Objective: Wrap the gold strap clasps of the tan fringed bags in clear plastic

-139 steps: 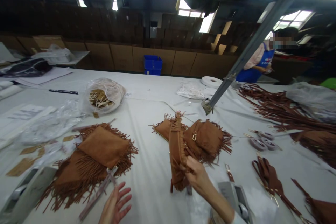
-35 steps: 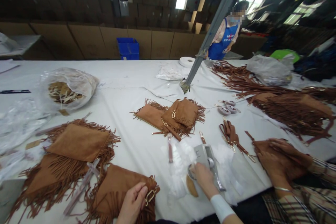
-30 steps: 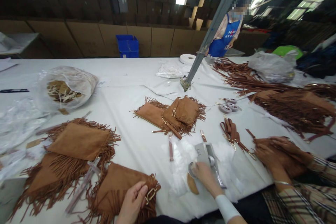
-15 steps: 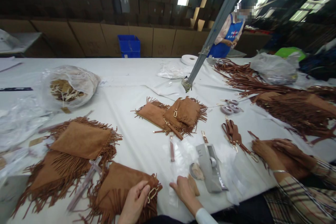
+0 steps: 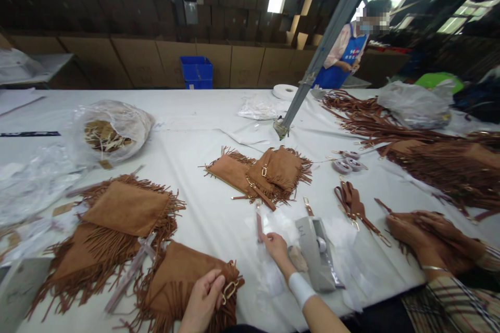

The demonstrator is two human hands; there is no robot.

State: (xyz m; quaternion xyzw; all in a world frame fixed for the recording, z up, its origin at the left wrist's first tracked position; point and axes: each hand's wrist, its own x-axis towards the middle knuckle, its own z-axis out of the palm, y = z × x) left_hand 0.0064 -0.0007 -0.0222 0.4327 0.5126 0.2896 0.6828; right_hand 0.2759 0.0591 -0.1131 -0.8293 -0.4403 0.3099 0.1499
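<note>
My left hand [image 5: 203, 299] lies on the near fringed brown suede bag [image 5: 183, 273], thumb and forefinger pinched at its right corner beside a gold clasp [image 5: 229, 291]. Reaching forward, my right hand [image 5: 276, 247] has its fingertips closed on the lower end of a narrow brown strap [image 5: 259, 222] that lies on clear plastic. Just right of that hand stands a grey tape dispenser [image 5: 317, 255]. More fringed bags [image 5: 127, 208] are stacked on the left, with a plastic-wrapped strip [image 5: 130, 273] between them and the near bag.
Further fringed bags [image 5: 287, 166] lie mid-table, before a slanted metal post [image 5: 308, 83]. A clear sack of tags [image 5: 136, 125] sits at left. At right, a co-worker's hands [image 5: 417, 229] handle a brown piece near coiled straps [image 5: 351, 200]. Another person [image 5: 347, 57] stands behind the table.
My right hand has moved forward, away from beside the tape dispenser's near end, to the lower end of the brown strap. My left hand stays at the bag's corner.
</note>
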